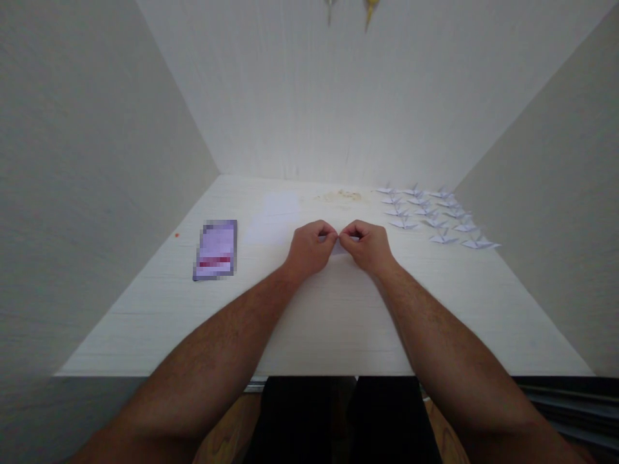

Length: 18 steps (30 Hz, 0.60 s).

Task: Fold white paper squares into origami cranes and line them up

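Note:
My left hand [314, 248] and my right hand [366, 245] meet at the middle of the white table, thumbs and forefingers pinched close together. Between them is a small piece of white paper [342, 246], with both hands closed on it. Most of the paper is hidden by my fingers, so its folds cannot be made out. Left of my left hand, flat white paper [275, 216] lies on the table. Several folded white paper cranes [425, 211] stand in rows to the far right of my right hand.
A tablet or phone with a blurred purple screen [216, 249] lies at the left. Brownish marks [349, 194] show on the table [333, 322] near the back wall. A small orange spot [176, 235] is at the left edge. Walls enclose the left, back and right.

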Tool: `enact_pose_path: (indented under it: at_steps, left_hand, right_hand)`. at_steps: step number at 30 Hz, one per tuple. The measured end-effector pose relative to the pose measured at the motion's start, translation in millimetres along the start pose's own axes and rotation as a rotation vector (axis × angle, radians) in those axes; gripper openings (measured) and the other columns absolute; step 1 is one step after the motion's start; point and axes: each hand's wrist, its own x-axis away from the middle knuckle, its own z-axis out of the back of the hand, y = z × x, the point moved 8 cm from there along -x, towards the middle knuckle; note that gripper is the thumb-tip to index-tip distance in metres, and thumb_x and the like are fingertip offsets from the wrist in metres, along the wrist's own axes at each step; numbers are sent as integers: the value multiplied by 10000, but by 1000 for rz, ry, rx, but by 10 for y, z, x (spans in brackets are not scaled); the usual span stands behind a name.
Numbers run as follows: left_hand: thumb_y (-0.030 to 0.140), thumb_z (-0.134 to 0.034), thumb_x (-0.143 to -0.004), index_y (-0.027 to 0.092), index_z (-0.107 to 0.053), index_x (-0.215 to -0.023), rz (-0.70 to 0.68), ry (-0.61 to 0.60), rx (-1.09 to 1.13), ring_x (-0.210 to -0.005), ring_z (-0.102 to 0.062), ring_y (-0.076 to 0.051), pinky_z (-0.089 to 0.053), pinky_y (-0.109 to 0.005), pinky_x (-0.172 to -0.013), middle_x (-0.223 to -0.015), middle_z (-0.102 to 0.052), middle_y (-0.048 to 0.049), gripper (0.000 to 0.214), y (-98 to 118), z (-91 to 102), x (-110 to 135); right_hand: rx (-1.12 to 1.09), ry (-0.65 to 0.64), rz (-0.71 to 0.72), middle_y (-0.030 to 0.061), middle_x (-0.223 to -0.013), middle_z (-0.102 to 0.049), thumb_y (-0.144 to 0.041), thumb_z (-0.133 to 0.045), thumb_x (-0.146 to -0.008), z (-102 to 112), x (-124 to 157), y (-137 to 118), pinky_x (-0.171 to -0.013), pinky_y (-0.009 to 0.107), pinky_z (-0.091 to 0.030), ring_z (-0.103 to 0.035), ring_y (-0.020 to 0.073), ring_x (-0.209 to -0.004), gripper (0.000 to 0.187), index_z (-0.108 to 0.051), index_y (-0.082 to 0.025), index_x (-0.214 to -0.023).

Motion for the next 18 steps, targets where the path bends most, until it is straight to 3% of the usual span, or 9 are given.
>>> enact_pose_path:
  at_steps: [5, 9, 13, 18]
  left_hand:
    - [281, -612, -782, 183, -666, -701, 125, 61, -4, -644, -565, -149, -444, -293, -667, -704, -679, -11, 138, -166, 108, -58]
    - [301, -637, -758, 174, -664, -689, 238, 112, 151, -612, -551, -135, -439, -274, -616, -662, -654, -2, 147, -301, 151, -68]
    - [333, -667, -736, 166, -657, -693, 240, 41, 293, -592, -537, -122, -429, -252, -574, -645, -638, 2, 173, -266, 33, -46]
    - [331, -659, -743, 162, -667, -705, 134, -64, 260, -617, -555, -125, -428, -252, -587, -671, -661, -9, 173, -145, -71, -28]
  right_hand:
    - [-68, 127, -124, -34, -526, -551, -255, -630, -694, 181, -49, 162, -510, 244, -344, -450, 99, -504, 110, -629, -176, -617]
    - [-301, 297, -221, -10, -589, -609, -305, -647, -709, 314, -56, 280, -556, 257, -419, -515, 116, -546, 134, -653, -173, -687]
    - [-378, 80, -198, 1, -663, -649, -406, -731, -685, 70, -66, 203, -553, 252, -408, -520, 113, -575, 265, -714, -171, -806]
    - [-296, 45, -145, -36, -541, -530, -372, -675, -738, 10, -27, 148, -485, 242, -300, -416, 90, -506, 216, -670, -168, -666]
